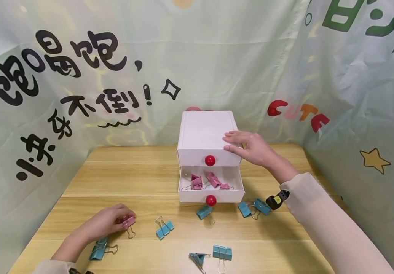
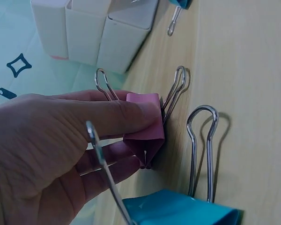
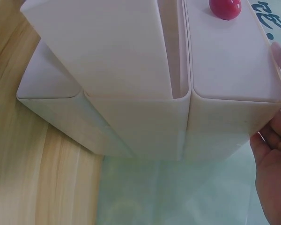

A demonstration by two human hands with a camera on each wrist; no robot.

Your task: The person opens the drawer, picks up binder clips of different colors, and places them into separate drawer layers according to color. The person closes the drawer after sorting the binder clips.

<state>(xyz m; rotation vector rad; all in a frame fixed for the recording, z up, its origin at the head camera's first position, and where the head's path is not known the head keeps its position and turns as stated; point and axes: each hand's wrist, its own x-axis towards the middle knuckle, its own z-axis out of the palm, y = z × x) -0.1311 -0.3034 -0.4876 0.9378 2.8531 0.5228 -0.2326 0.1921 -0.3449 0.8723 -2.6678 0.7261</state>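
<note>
My left hand (image 1: 102,224) pinches a pink binder clip (image 1: 128,222) between thumb and fingers, low over the table at the left. In the left wrist view the thumb lies across the clip's pink body (image 2: 139,130), its wire handles sticking out on both sides. A blue binder clip (image 1: 99,249) lies right beside that wrist. My right hand (image 1: 251,146) rests with extended fingers on the top right edge of a white drawer box (image 1: 207,129). Its middle drawer (image 1: 197,196) is pulled out, with several pink binder clips (image 1: 213,179) inside.
Blue binder clips lie scattered over the wooden table (image 1: 125,179): one clip (image 1: 165,229) left of centre, another (image 1: 204,212) before the drawer, a pair (image 1: 261,206) at right and two near the front, including one clip (image 1: 222,252). A printed cloth (image 1: 217,76) hangs behind.
</note>
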